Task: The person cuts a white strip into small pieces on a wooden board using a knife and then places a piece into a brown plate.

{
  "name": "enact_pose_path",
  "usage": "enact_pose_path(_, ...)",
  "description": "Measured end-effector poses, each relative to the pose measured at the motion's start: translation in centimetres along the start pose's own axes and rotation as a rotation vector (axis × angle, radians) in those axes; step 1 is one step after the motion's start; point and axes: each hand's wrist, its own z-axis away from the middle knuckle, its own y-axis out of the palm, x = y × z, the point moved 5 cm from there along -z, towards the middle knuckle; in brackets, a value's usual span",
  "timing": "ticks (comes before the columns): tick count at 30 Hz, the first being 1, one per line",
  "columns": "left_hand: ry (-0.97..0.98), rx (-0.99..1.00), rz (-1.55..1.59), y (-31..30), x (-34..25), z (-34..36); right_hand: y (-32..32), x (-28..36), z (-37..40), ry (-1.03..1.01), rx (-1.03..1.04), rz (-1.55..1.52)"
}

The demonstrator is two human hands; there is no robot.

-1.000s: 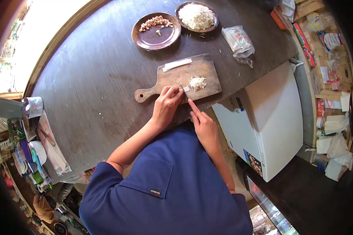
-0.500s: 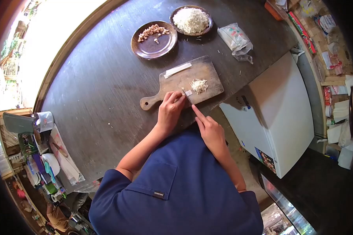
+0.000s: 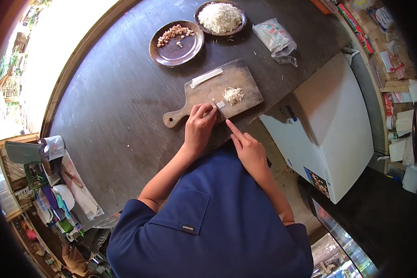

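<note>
A wooden cutting board (image 3: 246,82) with a handle lies near the table's front edge. My right hand (image 3: 249,150) is closed around a knife (image 3: 220,110), its index finger stretched along the blade's back. My left hand (image 3: 200,126) is closed, its bent fingertips pressing a pale strip, mostly hidden, onto the board beside the blade. Just past the knife sits a small white cut piece (image 3: 221,104). Thin white shreds (image 3: 232,95) form a pile to its right. Longer white strips (image 3: 207,78) lie along the board's far edge.
Beyond the board stand a brown plate (image 3: 176,58) with diced pinkish-brown pieces and a bowl (image 3: 243,22) heaped with white shreds. A plastic bag (image 3: 274,38) lies to the right. A white chest appliance (image 3: 329,125) borders the table; utensils and a knife (image 3: 73,178) are at left.
The view has shifted slightly, so the plates and board appear a little higher and further left. Both hands keep nearly the same place over the board, the knife still beside my left fingertips.
</note>
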Motion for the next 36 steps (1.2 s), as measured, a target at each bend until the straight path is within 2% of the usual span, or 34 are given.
enact_pose_path(6, 0.014, -0.006, 0.015, 0.2, 0.4, 0.3, -0.2, 0.7, -1.3, -0.094, -0.079, -0.051)
enact_pose_path(9, 0.012, -0.007, 0.021, 0.0, 0.2, 0.2, -0.5, 0.6, 0.1, 0.011, 0.027, 0.017)
enact_pose_path(15, -0.012, 0.0, 0.012, 0.3, 0.2, 0.5, 0.5, 0.4, -1.0, -0.063, -0.076, -0.001)
enact_pose_path(21, 0.006, -0.022, -0.009, 0.2, 0.1, 0.5, -0.3, 0.1, 0.5, 0.011, 0.018, -0.006)
enact_pose_path(26, 0.005, -0.015, -0.004, 0.2, 0.4, 0.4, 0.3, 0.4, -1.3, -0.071, -0.059, -0.039)
enact_pose_path(33, 0.019, -0.03, -0.015, 0.0, 0.3, 0.3, 0.0, -0.2, -0.1, -0.01, 0.01, -0.009)
enact_pose_path(36, 0.032, -0.059, -0.038, -0.1, -0.2, 0.1, 0.4, 0.0, -1.2, -0.065, -0.031, -0.031)
